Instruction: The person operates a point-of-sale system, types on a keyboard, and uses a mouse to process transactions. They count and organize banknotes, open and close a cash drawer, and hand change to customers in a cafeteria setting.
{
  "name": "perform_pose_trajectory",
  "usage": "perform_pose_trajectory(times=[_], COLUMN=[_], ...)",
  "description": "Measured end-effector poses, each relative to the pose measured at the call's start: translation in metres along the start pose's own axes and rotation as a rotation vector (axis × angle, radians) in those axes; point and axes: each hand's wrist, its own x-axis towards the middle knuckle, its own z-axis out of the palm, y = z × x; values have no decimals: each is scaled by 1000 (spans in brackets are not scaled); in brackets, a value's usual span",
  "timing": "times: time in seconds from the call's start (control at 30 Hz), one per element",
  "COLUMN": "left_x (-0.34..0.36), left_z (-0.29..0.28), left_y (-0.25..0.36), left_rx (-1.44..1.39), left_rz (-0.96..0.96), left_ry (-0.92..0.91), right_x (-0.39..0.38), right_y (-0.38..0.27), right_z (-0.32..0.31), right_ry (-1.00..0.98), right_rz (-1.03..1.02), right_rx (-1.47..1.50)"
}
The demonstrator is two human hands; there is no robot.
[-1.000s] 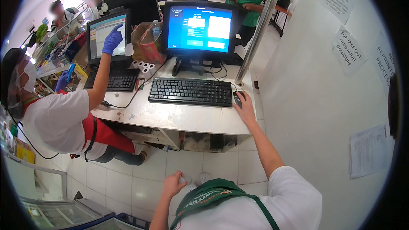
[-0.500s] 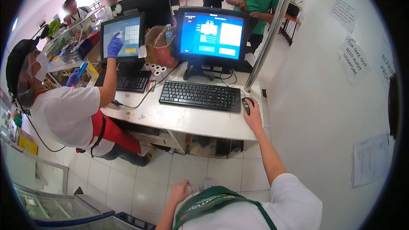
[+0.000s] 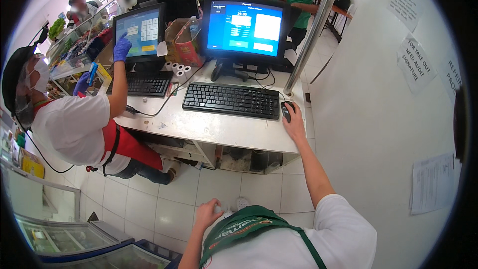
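Note:
My right hand (image 3: 295,124) rests over a black computer mouse (image 3: 286,113) at the right end of the white counter (image 3: 234,132), fingers curved round it. Beside it lies a black keyboard (image 3: 231,100), below a lit monitor (image 3: 243,27) showing a blue payment screen. My left hand (image 3: 207,213) hangs low in front of my green apron (image 3: 244,226), away from the counter. Its fingers are loosely bent, thumb apart, with nothing visible in them.
On the left a co-worker in purple gloves touches a second screen (image 3: 139,32) and holds a blue item (image 3: 92,73). Paper rolls (image 3: 180,69), a box (image 3: 188,45) and a bottle (image 3: 193,27) stand between the screens. A metal pole (image 3: 314,32) rises near the wall (image 3: 368,94).
My view has shifted slightly, so the counter and screens sit a little further left and higher. My right hand stays on the mouse. The co-worker's gloved finger is lower on the touchscreen.

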Motion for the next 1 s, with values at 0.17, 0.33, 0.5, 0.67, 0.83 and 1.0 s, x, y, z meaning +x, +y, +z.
perform_pose_trajectory(times=[0.17,0.33,0.5,0.67,0.83,1.0], left_x=[1,0,-5,-14,-29,-33], left_z=[10,19,11,-2,-1,8], left_y=[-2,-7,0,9,5,-9], left_rx=[15,-30,-49,-70,-54,-103], left_rz=[22,84,-44,40,-148,37], left_ry=[22,84,15,108,66,186], right_x=[0,0,30,76,86,89], right_y=[1,-2,-47,-105,-108,-99], right_z=[3,-2,25,79,91,91], right_ry=[32,121,34,0,39,-99], right_rz=[-29,-135,-293,-404,-360,-323], right_rx=[-5,-75,21,-56,-344,-446])
